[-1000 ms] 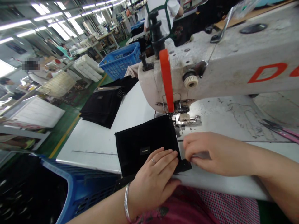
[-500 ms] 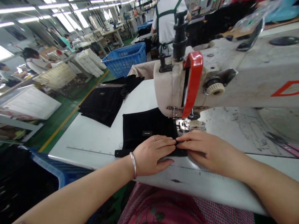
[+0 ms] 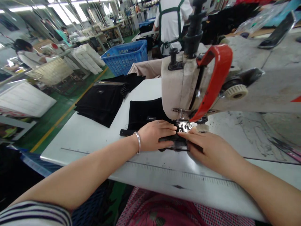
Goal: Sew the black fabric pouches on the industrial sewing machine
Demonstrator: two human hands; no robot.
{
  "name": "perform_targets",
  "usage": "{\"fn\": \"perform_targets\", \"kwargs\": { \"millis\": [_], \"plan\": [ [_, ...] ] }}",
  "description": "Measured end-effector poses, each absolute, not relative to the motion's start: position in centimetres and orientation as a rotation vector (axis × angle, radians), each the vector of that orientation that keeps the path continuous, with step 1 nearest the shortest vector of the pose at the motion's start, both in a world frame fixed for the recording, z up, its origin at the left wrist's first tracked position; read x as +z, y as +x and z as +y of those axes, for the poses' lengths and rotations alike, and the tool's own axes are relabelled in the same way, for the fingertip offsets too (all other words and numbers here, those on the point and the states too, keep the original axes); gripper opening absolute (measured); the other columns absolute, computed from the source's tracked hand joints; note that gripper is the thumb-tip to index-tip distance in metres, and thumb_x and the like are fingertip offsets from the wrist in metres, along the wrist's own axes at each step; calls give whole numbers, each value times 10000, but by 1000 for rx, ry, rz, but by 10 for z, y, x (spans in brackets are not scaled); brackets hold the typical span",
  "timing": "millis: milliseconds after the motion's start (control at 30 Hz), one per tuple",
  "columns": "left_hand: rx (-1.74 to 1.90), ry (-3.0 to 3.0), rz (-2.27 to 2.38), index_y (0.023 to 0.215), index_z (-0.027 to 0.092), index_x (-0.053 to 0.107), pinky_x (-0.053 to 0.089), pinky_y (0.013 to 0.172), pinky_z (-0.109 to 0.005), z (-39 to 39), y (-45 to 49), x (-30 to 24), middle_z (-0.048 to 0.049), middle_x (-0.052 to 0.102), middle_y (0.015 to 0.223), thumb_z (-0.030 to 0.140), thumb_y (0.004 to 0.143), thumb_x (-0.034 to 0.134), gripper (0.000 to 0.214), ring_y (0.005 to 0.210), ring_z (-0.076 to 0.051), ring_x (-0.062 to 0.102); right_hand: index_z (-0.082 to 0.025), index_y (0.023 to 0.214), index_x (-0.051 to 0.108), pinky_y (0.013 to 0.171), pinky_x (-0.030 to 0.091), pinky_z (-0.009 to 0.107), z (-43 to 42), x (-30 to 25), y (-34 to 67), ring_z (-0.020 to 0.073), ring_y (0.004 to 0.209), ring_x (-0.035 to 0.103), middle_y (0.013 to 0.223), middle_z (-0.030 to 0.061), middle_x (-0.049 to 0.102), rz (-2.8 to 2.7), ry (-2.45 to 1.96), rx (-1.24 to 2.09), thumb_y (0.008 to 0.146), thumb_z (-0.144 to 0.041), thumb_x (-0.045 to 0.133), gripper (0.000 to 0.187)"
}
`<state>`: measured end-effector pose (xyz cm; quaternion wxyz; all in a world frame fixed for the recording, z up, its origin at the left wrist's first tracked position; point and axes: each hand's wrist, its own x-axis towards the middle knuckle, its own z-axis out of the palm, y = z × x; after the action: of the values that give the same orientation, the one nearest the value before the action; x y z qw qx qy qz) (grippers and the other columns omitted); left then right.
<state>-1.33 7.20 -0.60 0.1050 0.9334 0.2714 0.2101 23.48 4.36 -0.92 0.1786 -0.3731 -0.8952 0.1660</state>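
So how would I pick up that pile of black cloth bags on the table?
Grip the pile of black fabric pouches by its edge nearest the front of the white sewing table, coming from the side of the seated person. The pile is soft and lies flat, so slide your fingers underneath, put your thumb on top, and keep it level.

Garment sewing factory floor, large indoor production hall. Industrial sewing machine (image 3: 195, 84) on white work table (image 3: 94, 150), stacked black fabric pieces (image 3: 100, 105), blue plastic crate (image 3: 124, 55). Rows of workstations (image 3: 105, 31) behind, green floor with yellow line (image 3: 68, 106), fluorescent ceiling lights (image 3: 68, 8), co-worker in green-strapped apron (image 3: 170, 25).
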Motion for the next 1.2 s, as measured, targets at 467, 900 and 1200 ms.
{"fn": "perform_targets", "kwargs": {
  "millis": [467,900,1200],
  "plan": [
    [807,2544,849,976,184,680,521,926,-361,66,-14,-7,-34,708,1025,178,896,619,101,992,-167,635,-197,880,615,686,422,372,59,-5,244,255,830,559,849,68,623,-2408,-1367,103,950,-370,472,235],
    [906,2414,957,930,186,683,526,912,-370,57,-5,-5,-32,712,976,168,898,606,84,957,-172,635,-205,732,614,757,410,386,52,-5,241,244,827,528,792,56,614,-2474,-1177,200,897,-412,580,267],
    [924,2351,1057,956,192,675,526,910,-302,52,0,-4,-13,696,1001,141,889,625,97,966,-140,639,-217,877,630,709,399,364,51,-11,229,246,812,520,831,39,630,-2440,-1283,318,858,-254,580,65]
  ]
}}
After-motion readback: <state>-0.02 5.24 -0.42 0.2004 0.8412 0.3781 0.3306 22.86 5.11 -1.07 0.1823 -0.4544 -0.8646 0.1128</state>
